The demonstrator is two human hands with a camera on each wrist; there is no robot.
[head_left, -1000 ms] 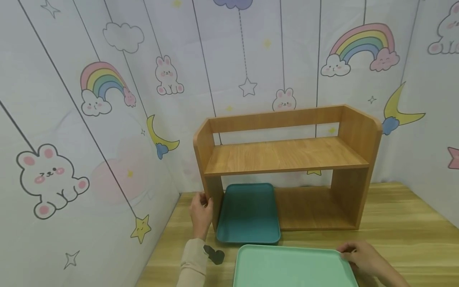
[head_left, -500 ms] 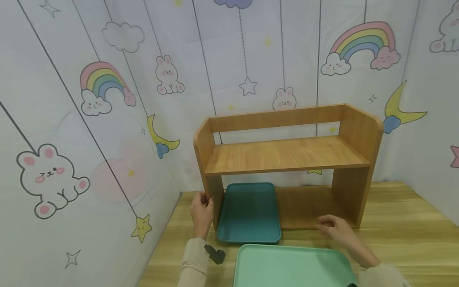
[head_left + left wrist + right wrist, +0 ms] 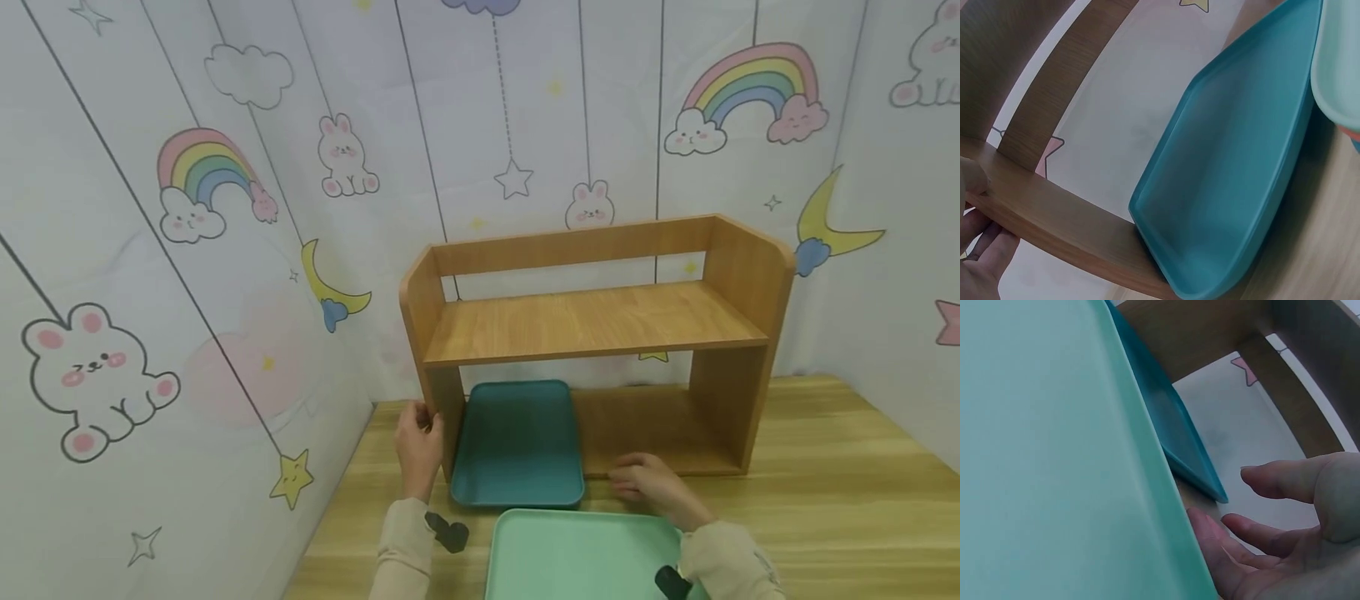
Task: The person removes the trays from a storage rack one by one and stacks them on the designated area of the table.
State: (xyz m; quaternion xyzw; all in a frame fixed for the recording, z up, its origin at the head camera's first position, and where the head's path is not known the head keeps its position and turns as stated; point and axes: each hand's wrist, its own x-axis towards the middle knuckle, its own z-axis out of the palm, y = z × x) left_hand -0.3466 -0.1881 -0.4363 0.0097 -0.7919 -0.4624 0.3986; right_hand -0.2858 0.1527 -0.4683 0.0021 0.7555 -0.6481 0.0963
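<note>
A small wooden desk shelf stands on the table. My left hand holds the front edge of its left side panel, the thumb on one face and the fingers on the other. In the lower left compartment lies a dark teal tray, its near end jutting past the front. Closer to me sits a light green tray. My right hand hovers over that tray's far edge, thumb and fingers apart in the right wrist view, holding nothing.
Beneath the light green tray, a bit of something orange and blue peeks out in the left wrist view. Wood-patterned table extends right of the shelf. Walls printed with cartoons close in the back and sides.
My right hand has let go of the light green tray's right corner and swung left across its far edge toward the teal tray. The left hand keeps its hold; both trays stay put.
</note>
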